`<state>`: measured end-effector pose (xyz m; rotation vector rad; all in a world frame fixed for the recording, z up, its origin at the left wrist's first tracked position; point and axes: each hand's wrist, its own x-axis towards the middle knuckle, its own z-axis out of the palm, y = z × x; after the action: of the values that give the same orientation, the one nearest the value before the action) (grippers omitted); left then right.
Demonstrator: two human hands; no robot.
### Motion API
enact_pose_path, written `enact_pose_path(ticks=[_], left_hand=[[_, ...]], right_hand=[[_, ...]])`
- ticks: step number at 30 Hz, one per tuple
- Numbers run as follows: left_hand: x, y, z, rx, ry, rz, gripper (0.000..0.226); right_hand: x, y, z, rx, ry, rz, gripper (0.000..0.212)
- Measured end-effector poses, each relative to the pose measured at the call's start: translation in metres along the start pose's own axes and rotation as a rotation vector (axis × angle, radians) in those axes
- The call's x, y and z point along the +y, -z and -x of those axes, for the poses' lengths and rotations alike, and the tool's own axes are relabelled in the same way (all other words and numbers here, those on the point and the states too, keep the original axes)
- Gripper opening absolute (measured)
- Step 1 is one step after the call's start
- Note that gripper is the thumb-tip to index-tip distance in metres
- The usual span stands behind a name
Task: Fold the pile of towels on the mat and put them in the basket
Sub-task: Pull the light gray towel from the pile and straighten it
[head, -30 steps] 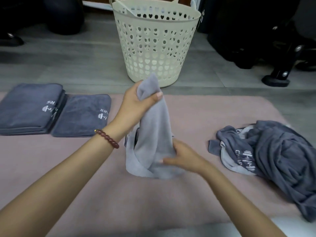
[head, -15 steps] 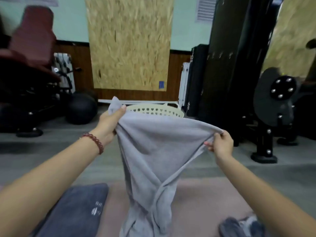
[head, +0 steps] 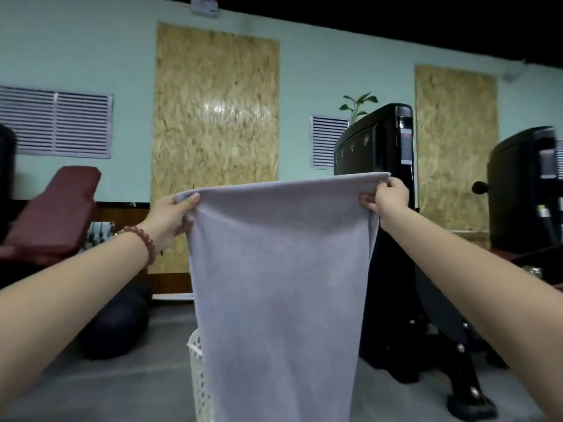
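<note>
My left hand [head: 175,214] and right hand [head: 388,197] pinch the grey towel [head: 280,284] by its top corners. It hangs lengthwise in front of the basket [head: 198,370].

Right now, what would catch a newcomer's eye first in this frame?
The pale grey towel, held up and spread wide in the middle of the view, hanging straight down. The left hand pinches its top left corner and the right hand its top right corner. Low behind the towel's left edge, a sliver of the cream basket peeks out.
</note>
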<state>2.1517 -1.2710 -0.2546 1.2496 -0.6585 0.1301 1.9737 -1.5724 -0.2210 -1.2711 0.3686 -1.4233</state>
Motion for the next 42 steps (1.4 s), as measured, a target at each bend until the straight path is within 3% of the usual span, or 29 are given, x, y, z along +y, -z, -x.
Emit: enact_pose_path(ticks=[4,8,12,17,21,24,28,32,37,42], left_hand=[[0.026,-0.008,-0.011,0.053,-0.032,0.026,0.014],[0.048,-0.018,-0.025,0.141,-0.185,0.047,0.012],[0.054,-0.018,-0.038,0.134,-0.199,0.008,0.012],[0.062,-0.016,-0.053,0.133,-0.264,0.015,0.014],[0.054,-0.018,-0.064,0.201,-0.223,-0.003,0.030],[0.043,-0.015,-0.071,0.219,-0.139,0.017,0.018],[0.052,-0.015,-0.078,0.253,-0.211,0.004,0.027],[0.056,-0.011,-0.076,0.238,-0.283,0.009,0.019],[0.011,0.002,-0.037,0.192,-0.266,-0.063,0.025],[-0.104,0.038,0.030,0.075,-0.151,-0.364,0.025]], right_hand=[[-0.025,0.000,-0.016,-0.011,0.023,0.002,0.024],[-0.044,-0.007,-0.030,-0.011,0.080,-0.009,0.014],[-0.041,-0.013,-0.036,-0.055,0.102,0.049,0.006],[-0.053,-0.018,-0.039,-0.082,0.048,-0.025,0.018],[-0.046,-0.029,-0.039,-0.125,-0.054,-0.085,0.021],[-0.024,-0.040,-0.040,-0.142,-0.101,-0.099,0.015],[-0.019,-0.055,-0.047,-0.102,0.032,-0.152,0.028],[-0.020,-0.049,-0.046,-0.146,0.116,-0.116,0.029],[0.009,-0.009,0.000,-0.182,0.117,0.010,0.027],[0.094,0.056,0.091,-0.222,0.060,0.291,0.024]])
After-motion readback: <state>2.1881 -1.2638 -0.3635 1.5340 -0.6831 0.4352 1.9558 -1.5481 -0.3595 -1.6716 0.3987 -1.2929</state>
